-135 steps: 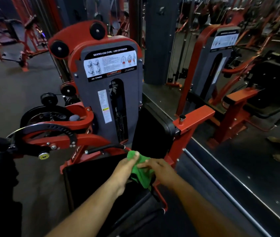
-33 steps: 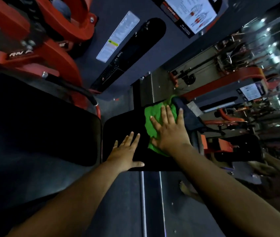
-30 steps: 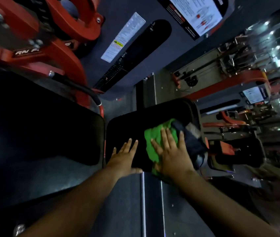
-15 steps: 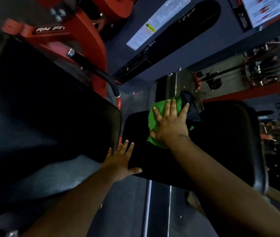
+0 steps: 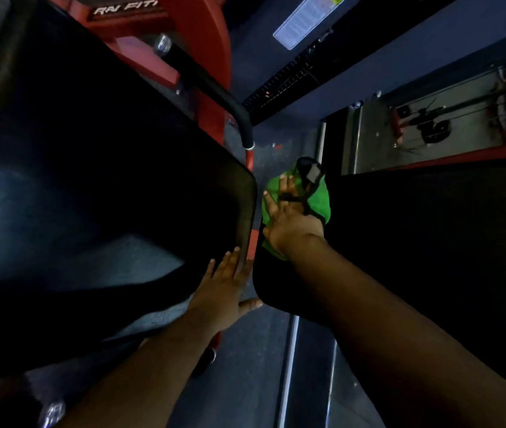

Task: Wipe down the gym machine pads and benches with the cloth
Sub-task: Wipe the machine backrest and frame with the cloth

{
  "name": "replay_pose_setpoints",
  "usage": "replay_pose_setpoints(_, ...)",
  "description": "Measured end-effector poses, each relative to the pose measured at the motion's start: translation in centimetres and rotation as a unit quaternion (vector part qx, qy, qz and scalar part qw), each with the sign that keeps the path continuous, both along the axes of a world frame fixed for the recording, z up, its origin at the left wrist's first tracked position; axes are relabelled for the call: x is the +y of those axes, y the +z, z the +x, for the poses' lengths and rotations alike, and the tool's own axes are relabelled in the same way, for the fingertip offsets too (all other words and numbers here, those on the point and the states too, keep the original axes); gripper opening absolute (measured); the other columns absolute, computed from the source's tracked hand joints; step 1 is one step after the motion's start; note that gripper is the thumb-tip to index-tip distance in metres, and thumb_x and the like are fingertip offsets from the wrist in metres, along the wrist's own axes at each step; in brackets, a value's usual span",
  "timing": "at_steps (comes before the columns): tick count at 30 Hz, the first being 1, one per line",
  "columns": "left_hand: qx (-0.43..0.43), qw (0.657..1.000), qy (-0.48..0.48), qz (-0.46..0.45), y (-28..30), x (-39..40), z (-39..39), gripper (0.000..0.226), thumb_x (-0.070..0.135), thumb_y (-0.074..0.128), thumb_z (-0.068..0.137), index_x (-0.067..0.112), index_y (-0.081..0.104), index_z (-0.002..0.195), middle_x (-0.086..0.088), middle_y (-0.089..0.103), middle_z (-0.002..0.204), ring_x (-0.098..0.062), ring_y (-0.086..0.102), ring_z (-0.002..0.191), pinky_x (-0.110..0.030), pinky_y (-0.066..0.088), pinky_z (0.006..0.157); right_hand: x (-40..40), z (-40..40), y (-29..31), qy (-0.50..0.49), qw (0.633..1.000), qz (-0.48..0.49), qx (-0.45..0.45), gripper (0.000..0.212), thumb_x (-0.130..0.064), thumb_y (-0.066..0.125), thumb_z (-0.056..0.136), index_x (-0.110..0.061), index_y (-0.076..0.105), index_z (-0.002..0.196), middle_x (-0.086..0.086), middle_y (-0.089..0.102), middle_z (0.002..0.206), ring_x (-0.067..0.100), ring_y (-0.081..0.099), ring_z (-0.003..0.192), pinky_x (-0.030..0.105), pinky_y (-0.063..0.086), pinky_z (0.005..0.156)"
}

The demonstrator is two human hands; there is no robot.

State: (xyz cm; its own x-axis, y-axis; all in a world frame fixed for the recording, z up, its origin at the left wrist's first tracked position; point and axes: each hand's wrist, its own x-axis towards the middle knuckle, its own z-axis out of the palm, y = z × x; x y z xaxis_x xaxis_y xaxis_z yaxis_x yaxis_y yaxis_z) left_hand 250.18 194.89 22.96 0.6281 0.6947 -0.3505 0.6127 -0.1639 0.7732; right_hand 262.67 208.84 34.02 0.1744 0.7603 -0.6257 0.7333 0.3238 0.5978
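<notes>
My right hand (image 5: 288, 220) lies flat, fingers spread, pressing the green cloth (image 5: 319, 199) against the left end of a black back pad (image 5: 415, 242). A black strap with a grey tag (image 5: 312, 174) drapes over the cloth and my fingers. My left hand (image 5: 223, 288) is open with fingers together, resting on the near right edge of the large black seat pad (image 5: 91, 180). Its thumb points toward the back pad. Part of the cloth is hidden under my palm.
The red machine frame (image 5: 196, 41) and a black handle bar (image 5: 214, 88) rise between the pads. The grey weight-stack shroud (image 5: 322, 32) with its label stands behind. A mirror wall (image 5: 446, 125) is at the right. Dark floor with a metal strip (image 5: 288, 366) lies below.
My head has dropped closer to the pads. My right hand slid the cloth left to the back pad's edge. My left hand shifted from the back pad to the seat pad's edge.
</notes>
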Motion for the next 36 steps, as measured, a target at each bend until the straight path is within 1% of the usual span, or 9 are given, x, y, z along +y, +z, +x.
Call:
replay_pose_setpoints(5, -0.023, 1.0, 0.009, 0.012, -0.4, 0.5, -1.8, 0.095, 0.06, 0.046, 0.099, 0.015, -0.009, 0.162, -0.011, -0.013, 0.17, -0.026, -0.006, 0.158, -0.038, -0.002, 0.125, -4.9, -0.5, -1.2, 0.04, 0.999, -0.017, -0.008, 0.063, -0.037, 0.028, 0.108, -0.014, 0.006, 0.163, 0.017, 0.002, 0.17, 0.029, 0.014, 0.156, 0.053, -0.004, 0.124)
replay_pose_setpoints(6, -0.021, 1.0, 0.007, 0.015, -0.3, 0.7, -2.2, 0.095, 0.058, 0.048, 0.099, 0.014, -0.008, 0.162, -0.01, -0.013, 0.17, -0.026, -0.006, 0.158, -0.037, -0.002, 0.125, -6.4, -1.2, -0.7, -0.008, 1.0, -0.013, 0.01, 0.058, -0.034, 0.035, 0.108, -0.018, 0.018, 0.162, 0.015, 0.019, 0.168, 0.013, 0.037, 0.144, 0.034, 0.016, 0.127)
replay_pose_setpoints(8, -0.01, 1.0, -0.007, 0.017, 0.0, 0.6, -2.8, 0.098, 0.059, 0.049, 0.098, 0.014, -0.009, 0.161, -0.009, -0.015, 0.17, -0.025, -0.008, 0.158, -0.038, -0.002, 0.126, -9.6, -0.9, -1.0, -0.061, 0.994, 0.059, 0.071, 0.044, -0.032, 0.048, 0.104, -0.03, 0.047, 0.148, -0.005, 0.046, 0.151, -0.017, 0.044, 0.107, -0.005, 0.035, 0.091)
replay_pose_setpoints(10, 0.0, 1.0, -0.015, 0.007, 0.8, 0.3, -3.2, 0.1, 0.062, 0.05, 0.097, 0.014, -0.011, 0.161, -0.008, -0.016, 0.169, -0.024, -0.009, 0.157, -0.04, 0.0, 0.128, -12.1, 0.3, 0.1, -0.138, 0.986, 0.011, 0.097, 0.046, -0.059, 0.041, 0.094, -0.059, 0.044, 0.14, -0.029, 0.02, 0.16, -0.018, 0.006, 0.143, 0.003, 0.004, 0.116)
replay_pose_setpoints(12, 0.006, 1.0, -0.015, -0.005, 2.2, 0.5, -3.0, 0.103, 0.063, 0.051, 0.095, 0.015, -0.011, 0.161, -0.006, -0.018, 0.169, -0.023, -0.011, 0.157, -0.042, 0.0, 0.128, -12.1, 0.5, 1.3, -0.061, 0.998, -0.013, 0.016, 0.058, -0.069, 0.035, 0.092, -0.063, 0.025, 0.149, -0.026, -0.007, 0.165, -0.005, -0.023, 0.149, 0.021, -0.026, 0.116)
replay_pose_setpoints(17, -0.006, 1.0, -0.029, 0.007, 7.9, 0.9, -1.6, 0.107, 0.062, 0.056, 0.093, 0.016, -0.014, 0.161, -0.004, -0.021, 0.169, -0.022, -0.012, 0.157, -0.044, -0.002, 0.127, -13.8, -0.5, 9.4, 0.08, 0.996, -0.037, -0.019, 0.078, -0.056, 0.031, 0.105, -0.014, -0.003, 0.162, 0.019, -0.015, 0.168, 0.036, -0.006, 0.157, 0.062, 0.001, 0.122)
replay_pose_setpoints(22, -0.016, 0.998, -0.056, 0.028, 13.6, 1.5, -0.4, 0.105, 0.068, 0.048, 0.093, 0.018, -0.014, 0.161, -0.003, -0.022, 0.168, -0.021, -0.011, 0.157, -0.047, -0.001, 0.127, -15.5, 1.0, 17.8, 0.024, 0.999, 0.046, -0.01, 0.078, -0.057, 0.038, 0.103, -0.019, 0.004, 0.163, 0.017, -0.015, 0.168, 0.034, -0.005, 0.157, 0.06, -0.008, 0.119)
replay_pose_setpoints(27, -0.028, 0.994, -0.094, 0.057, 19.9, 2.8, 1.0, 0.103, 0.07, 0.043, 0.094, 0.018, -0.017, 0.16, -0.003, -0.026, 0.167, -0.02, -0.014, 0.157, -0.048, -0.002, 0.127, -18.5, 2.9, 25.8, -0.002, 0.979, 0.2, 0.035, 0.07, -0.055, 0.057, 0.087, -0.021, 0.052, 0.149, 0.014, 0.027, 0.165, 0.031, 0.034, 0.148, 0.059, 0.004, 0.12)
replay_pose_setpoints(36, -0.074, 0.983, -0.12, 0.117, 29.3, 6.3, 5.7, 0.105, 0.069, 0.049, 0.093, 0.021, -0.016, 0.161, 0.0, -0.024, 0.168, -0.017, -0.013, 0.157, -0.052, -0.001, 0.127, -10.7, 7.3, 34.6, -0.176, 0.921, 0.322, 0.13, 0.095, -0.067, 0.058, 0.085, -0.053, -0.002, 0.157, 0.008, -0.021, 0.168, 0.042, -0.002, 0.155, 0.063, 0.041, 0.109)
